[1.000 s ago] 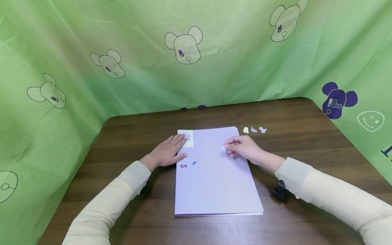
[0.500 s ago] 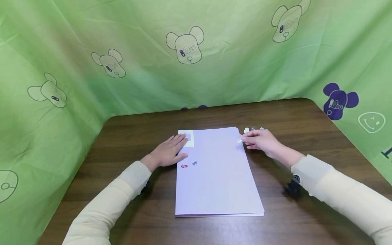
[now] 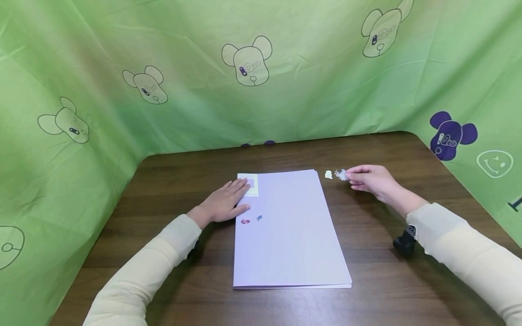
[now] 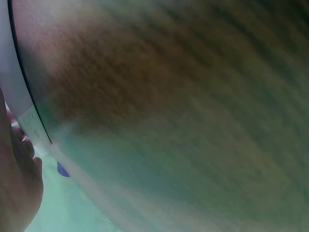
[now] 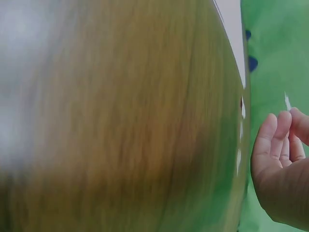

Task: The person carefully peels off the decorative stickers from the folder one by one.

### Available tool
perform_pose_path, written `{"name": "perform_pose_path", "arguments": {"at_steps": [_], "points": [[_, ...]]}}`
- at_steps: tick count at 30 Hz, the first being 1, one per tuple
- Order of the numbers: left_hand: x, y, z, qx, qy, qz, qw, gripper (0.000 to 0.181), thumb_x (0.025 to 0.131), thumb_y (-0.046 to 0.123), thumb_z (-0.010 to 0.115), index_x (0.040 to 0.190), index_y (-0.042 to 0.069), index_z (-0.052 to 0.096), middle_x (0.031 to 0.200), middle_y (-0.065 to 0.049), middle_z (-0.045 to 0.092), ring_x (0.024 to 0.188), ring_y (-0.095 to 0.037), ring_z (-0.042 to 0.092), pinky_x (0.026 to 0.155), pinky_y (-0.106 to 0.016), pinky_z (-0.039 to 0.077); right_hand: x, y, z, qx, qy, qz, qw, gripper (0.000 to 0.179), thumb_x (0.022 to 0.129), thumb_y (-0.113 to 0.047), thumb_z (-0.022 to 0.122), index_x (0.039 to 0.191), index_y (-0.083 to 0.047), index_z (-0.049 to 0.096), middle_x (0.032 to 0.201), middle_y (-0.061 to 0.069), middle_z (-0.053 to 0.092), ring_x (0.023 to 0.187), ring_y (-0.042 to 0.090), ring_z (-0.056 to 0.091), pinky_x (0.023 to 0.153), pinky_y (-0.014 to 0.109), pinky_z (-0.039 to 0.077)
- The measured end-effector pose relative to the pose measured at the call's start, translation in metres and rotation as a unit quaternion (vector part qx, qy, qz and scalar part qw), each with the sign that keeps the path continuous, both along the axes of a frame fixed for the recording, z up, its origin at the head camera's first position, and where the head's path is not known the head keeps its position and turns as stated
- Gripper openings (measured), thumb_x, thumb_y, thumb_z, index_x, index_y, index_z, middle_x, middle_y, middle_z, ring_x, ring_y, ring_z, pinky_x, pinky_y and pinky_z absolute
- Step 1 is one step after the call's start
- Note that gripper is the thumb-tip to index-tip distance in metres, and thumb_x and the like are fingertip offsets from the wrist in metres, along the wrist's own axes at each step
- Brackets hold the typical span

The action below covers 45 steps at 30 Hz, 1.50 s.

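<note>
A pale purple folder (image 3: 289, 235) lies flat on the table. My left hand (image 3: 222, 201) rests on its upper left edge, fingers spread over a white label (image 3: 254, 190). Below that hand, a small pink figure sticker (image 3: 245, 221) and a blue one (image 3: 259, 218) show on the cover. Right of the folder, my right hand (image 3: 369, 179) pinches a small white cut-out sticker (image 5: 287, 101) between thumb and fingertips. In the head view it overlaps pale cut-outs on the table. Another white cut-out (image 3: 328, 174) lies nearer the folder's corner.
The dark wooden table (image 3: 179, 167) reaches back to a green curtain (image 3: 195, 104) printed with cartoon heads, which also hangs along both sides. A dark wrist camera (image 3: 405, 242) hangs under the right sleeve. The left wrist view is mostly blurred tabletop.
My right hand has moved right, from above the folder past its right edge to the pale cut-outs, carrying the small white cut-out sticker. The left hand has stayed in place.
</note>
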<state>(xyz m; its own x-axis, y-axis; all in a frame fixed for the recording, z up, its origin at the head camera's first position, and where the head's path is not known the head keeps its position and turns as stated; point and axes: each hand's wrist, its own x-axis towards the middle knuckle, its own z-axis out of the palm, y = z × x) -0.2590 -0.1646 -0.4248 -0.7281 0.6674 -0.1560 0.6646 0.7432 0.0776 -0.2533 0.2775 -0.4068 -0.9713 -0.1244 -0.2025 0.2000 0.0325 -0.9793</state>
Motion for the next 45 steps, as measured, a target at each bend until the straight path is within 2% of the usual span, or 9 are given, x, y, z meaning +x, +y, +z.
{"name": "perform_pose_path", "arguments": {"at_steps": [9,14,24,30,45], "points": [[0.0,0.0,0.001,0.0,-0.001,0.001,1.0,0.075,0.101,0.057,0.03,0.156,0.009,0.015,0.162,-0.008,0.01,0.147,-0.02,0.005,0.117,-0.037,0.006,-0.009,0.031,-0.003,-0.036,-0.002,-0.04,0.9986,0.025,0.092,0.0,0.064,0.078,-0.017,0.075,0.078,-0.003,0.071,0.07,0.009,0.067,0.069,0.024,0.056],[-0.001,0.0,0.002,-0.005,-0.001,0.003,1.0,0.075,0.101,0.058,0.029,0.156,0.009,0.014,0.162,-0.008,0.009,0.147,-0.019,0.005,0.117,-0.036,0.005,-0.013,0.042,-0.006,-0.037,-0.003,-0.053,0.9979,0.028,0.093,0.002,0.062,0.076,-0.018,0.074,0.076,-0.004,0.071,0.068,0.008,0.068,0.068,0.023,0.056],[-0.001,-0.001,-0.001,-0.002,0.0,0.001,1.0,0.075,0.1,0.058,0.03,0.156,0.01,0.015,0.162,-0.008,0.009,0.147,-0.019,0.004,0.117,-0.036,0.006,-0.021,0.052,-0.013,0.045,-0.02,-0.04,0.998,0.029,0.094,-0.004,0.063,0.076,-0.024,0.072,0.076,-0.009,0.07,0.071,0.004,0.065,0.07,0.022,0.056],[0.0,-0.001,-0.001,0.001,0.001,0.0,1.0,0.075,0.1,0.058,0.031,0.156,0.01,0.015,0.162,-0.007,0.008,0.147,-0.018,0.004,0.117,-0.036,0.006,-0.025,0.055,-0.014,0.066,-0.011,-0.041,0.9969,0.03,0.094,-0.003,0.062,0.075,-0.024,0.071,0.074,-0.01,0.069,0.07,0.002,0.064,0.069,0.022,0.056],[0.0,0.0,-0.002,0.0,-0.002,0.002,1.0,0.076,0.1,0.059,0.03,0.157,0.011,0.014,0.162,-0.007,0.008,0.147,-0.019,0.004,0.117,-0.035,0.006,-0.023,0.049,-0.017,0.115,-0.001,-0.061,0.9915,0.011,0.092,-0.001,0.064,0.086,-0.008,0.069,0.071,-0.011,0.067,0.068,-0.002,0.064,0.068,0.018,0.054]]}}
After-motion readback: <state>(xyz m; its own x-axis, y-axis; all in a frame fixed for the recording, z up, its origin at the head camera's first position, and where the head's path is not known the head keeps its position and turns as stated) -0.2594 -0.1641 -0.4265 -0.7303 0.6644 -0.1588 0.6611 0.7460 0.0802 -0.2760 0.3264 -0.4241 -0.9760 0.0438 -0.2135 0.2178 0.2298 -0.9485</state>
